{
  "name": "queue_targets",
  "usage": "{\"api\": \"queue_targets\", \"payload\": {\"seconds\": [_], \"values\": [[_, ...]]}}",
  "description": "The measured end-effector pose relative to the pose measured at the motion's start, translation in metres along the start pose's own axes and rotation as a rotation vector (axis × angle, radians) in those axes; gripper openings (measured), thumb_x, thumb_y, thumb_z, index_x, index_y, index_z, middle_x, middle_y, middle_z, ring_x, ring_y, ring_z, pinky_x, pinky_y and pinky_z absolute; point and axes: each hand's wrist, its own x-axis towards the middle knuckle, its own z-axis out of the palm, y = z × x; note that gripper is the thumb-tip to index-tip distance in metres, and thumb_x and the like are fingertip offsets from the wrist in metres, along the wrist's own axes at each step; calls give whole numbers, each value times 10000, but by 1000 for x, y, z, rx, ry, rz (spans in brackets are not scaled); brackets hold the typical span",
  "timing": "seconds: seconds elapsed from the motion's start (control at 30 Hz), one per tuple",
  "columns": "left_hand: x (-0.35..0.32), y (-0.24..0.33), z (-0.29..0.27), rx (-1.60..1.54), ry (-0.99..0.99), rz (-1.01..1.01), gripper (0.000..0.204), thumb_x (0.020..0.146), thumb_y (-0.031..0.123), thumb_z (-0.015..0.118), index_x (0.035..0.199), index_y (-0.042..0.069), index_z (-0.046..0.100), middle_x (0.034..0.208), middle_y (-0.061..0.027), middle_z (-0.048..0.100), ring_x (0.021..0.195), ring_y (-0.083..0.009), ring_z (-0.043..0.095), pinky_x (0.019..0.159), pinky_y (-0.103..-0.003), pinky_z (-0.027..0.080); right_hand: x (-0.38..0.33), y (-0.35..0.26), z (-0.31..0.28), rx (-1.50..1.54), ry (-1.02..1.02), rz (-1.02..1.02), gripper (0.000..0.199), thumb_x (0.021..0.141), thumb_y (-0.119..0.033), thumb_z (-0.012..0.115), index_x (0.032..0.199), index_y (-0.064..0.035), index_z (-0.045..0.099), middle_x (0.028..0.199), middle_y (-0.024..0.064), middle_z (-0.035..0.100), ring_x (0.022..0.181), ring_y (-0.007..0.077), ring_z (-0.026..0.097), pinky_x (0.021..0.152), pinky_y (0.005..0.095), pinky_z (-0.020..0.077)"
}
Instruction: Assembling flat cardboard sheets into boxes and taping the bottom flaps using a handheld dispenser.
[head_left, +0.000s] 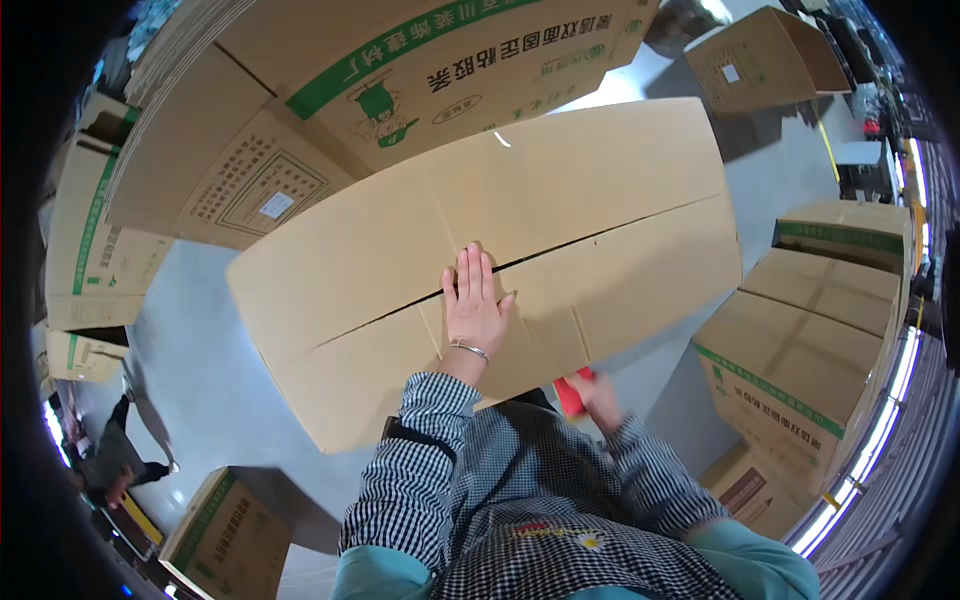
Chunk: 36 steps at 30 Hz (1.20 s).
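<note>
A large brown cardboard box (620, 165) lies in front of me, its two top flaps folded down and a narrow dark gap between them. My left hand (474, 305) rests flat across that seam near the middle, fingers stretched out and holding nothing. Low at the near side of the box, my right hand (598, 398) grips a red object (569, 397). Motion smears this hand, and the box edge partly hides the red object, so I cannot make out its kind.
Big printed cartons (440, 80) stand just beyond the box. More cartons (800, 330) are on the right, with an open carton (765, 60) at the far right. Another open carton (225, 535) sits at the lower left. A person (115, 455) is on the left.
</note>
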Motion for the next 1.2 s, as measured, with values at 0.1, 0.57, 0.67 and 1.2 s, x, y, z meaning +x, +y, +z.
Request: {"api": "queue_targets", "payload": {"seconds": [0.1,0.57,0.67,1.2], "values": [[17,11,-8,-38,52,-25,848,985,451,522,1583,-28,158,1685,-177,100,1562,-315,84,1252,-501,79,48,14,17,-375,-98,-958,497,809,-522,735,1039,-82,756,889,200,749,853,379,727,747,428,555],[-162,-68,-130,-2441,-75,-547,664,1011,566,498,1279,-23,642,1188,-131,714,1143,-241,656,1046,-412,457,-112,-264,35,-264,-787,-556,589,710,-273,907,1134,26,629,1011,77,691,939,176,658,863,342,522],[-181,-105,-129,-2351,146,-634,503,996,428,606,1202,-24,684,1117,-122,738,1042,-227,696,958,-385,517,-102,-293,90,-504,-836,-824,636,716,-319,896,1174,20,613,1022,129,695,924,237,683,824,360,538],[-209,-440,54,-65,-164,-1098,785,881,517,699,1556,305,360,1601,-144,366,1480,-377,313,1128,-673,285,-56,-401,256,-1334,-661,-887,597,803,-601,722,1114,-91,722,913,180,738,810,339,722,764,417,574]]}}
